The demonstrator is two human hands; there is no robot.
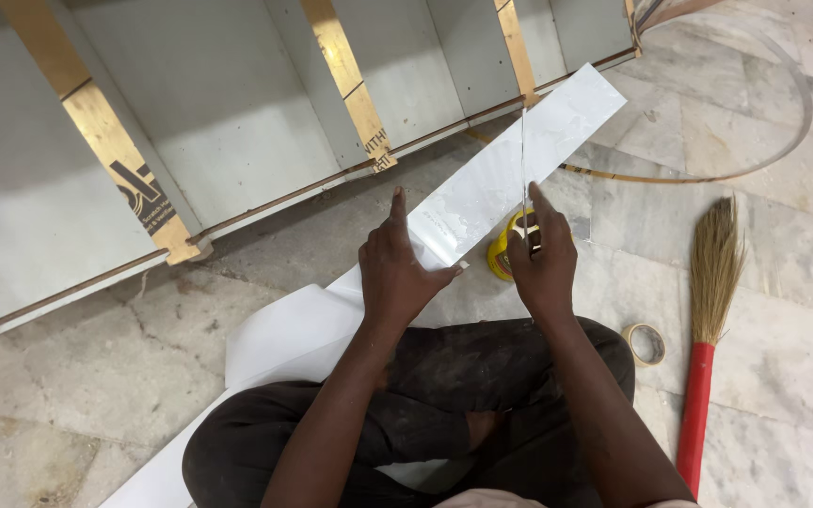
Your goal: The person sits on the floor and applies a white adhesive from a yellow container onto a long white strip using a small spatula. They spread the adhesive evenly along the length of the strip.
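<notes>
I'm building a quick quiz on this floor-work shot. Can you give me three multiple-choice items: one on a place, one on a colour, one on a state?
1. Where does the broom lie?
A. to the person's right, on the stone floor
B. inside the cabinet
C. across the person's lap

2. What colour is the broom's handle?
A. blue
B. red
C. green

3. How does the left hand meet the white sheet?
A. raised clear of it
B. crumpling it into a ball
C. pressed flat on it

Answers: 1 A, it lies on the floor beside the tape roll. 2 B, the handle below the bristles is red. 3 C, the palm rests on the sheet while the right hand holds a thin blade upright.
</notes>
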